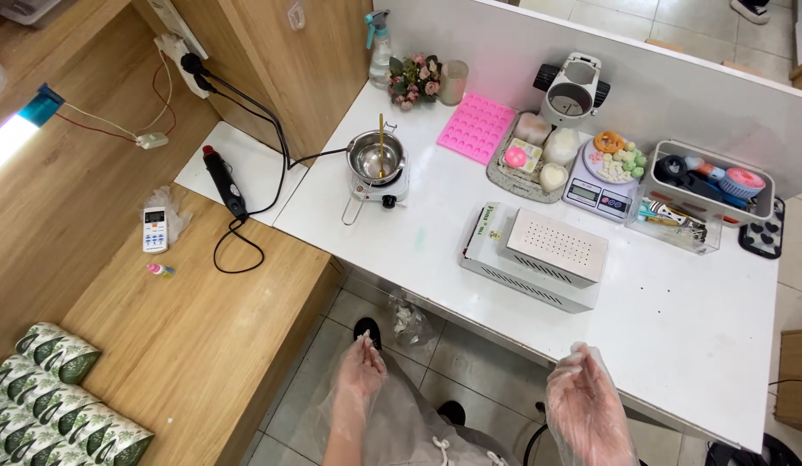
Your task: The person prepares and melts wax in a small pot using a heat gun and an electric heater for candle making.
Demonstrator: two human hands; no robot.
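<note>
Your left hand (359,369) and right hand (582,406), sheathed in crinkled clear plastic gloves, hang open, each grip empty, beside the smooth white table (677,328)

white table (694,336); pink mould (476,128); white perforated box (554,246); green leaf-patterned cushion (60,352); clear-gloved hands

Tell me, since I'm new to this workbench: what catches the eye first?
The bright pink mould at the back of the white table, then the steel pot on a small hotplate to its left. Nearest, the left hand and right hand, both in clear plastic gloves, hold nothing.
</note>
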